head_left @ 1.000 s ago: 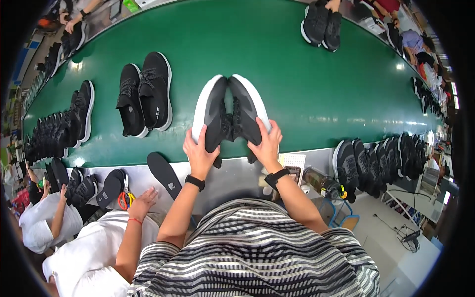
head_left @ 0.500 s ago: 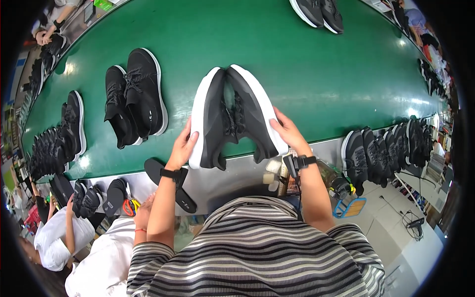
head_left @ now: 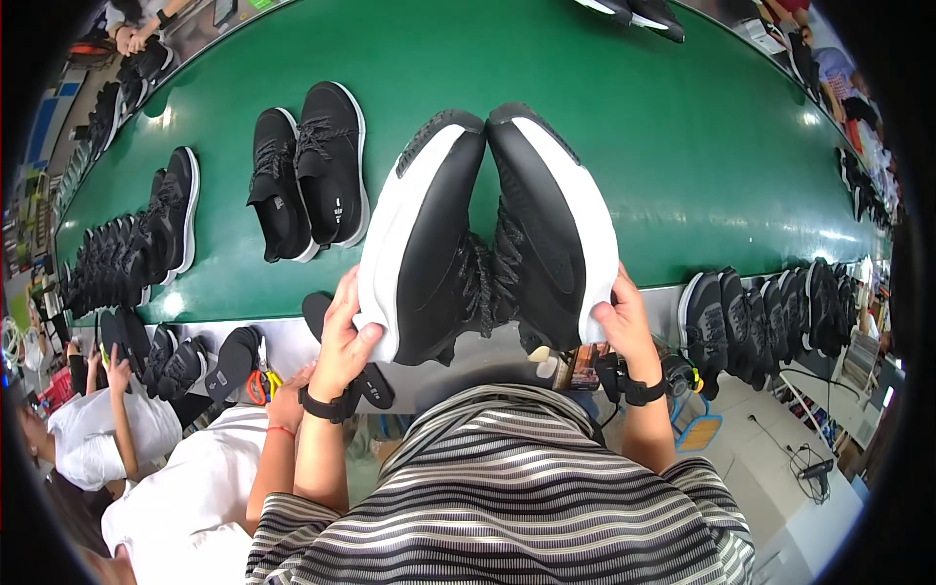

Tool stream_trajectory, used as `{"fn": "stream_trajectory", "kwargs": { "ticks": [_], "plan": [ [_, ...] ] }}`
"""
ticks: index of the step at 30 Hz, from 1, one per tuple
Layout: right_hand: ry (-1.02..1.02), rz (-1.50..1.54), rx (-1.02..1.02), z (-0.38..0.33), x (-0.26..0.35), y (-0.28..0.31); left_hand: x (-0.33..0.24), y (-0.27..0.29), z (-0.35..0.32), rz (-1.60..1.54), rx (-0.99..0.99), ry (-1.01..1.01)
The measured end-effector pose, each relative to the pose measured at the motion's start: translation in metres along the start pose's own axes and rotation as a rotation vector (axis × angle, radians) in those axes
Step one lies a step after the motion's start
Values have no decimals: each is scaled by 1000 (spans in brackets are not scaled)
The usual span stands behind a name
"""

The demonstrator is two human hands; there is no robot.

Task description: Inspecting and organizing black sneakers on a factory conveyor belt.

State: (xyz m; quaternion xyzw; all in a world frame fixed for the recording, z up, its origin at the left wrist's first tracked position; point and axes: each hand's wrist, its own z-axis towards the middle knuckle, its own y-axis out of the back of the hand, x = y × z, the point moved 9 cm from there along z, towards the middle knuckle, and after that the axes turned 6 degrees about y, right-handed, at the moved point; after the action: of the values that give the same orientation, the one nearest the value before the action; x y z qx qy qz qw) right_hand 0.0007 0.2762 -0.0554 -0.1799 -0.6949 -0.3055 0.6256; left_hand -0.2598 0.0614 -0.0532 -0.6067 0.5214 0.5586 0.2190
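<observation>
Head view — left hand (head_left: 343,343) grips left sneaker (head_left: 421,244), right hand (head_left: 621,327) grips right sneaker (head_left: 552,229) — above green belt (head_left: 682,166).

Shoe factory floor, assembly line: long green conveyor belt (head_left: 682,146) carrying black sneaker pairs (head_left: 310,175), more shoes racked in rows along the edge (head_left: 770,317), seated workers (head_left: 88,444) lining the belt, loose insoles (head_left: 234,361)

2 raised hands, left (head_left: 343,343) and right (head_left: 621,327), fingers clamped.
</observation>
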Motion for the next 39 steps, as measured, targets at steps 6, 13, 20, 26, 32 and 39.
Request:
{"fn": "stream_trajectory", "kwargs": {
  "ticks": [6,13,20,26,32,39],
  "plan": [
    [-35,63,50,-3,16,2,-19,4,-8,-69,-14,10],
    [-584,895,31,-6,-12,-29,-9,-35,-3,-1252,290,493],
    [-293,1869,287,25,44,-88,-10,-71,4,-1548,240,341],
    [-276,1889,260,27,35,-94,-13,-83,10,-1682,258,349],
    [-406,1616,79,33,-2,-97,-18,-86,11,-1723,387,337],
    [-335,1682,225,17,6,-78,-9,-75,17,-1156,44,516]
  ]
}}
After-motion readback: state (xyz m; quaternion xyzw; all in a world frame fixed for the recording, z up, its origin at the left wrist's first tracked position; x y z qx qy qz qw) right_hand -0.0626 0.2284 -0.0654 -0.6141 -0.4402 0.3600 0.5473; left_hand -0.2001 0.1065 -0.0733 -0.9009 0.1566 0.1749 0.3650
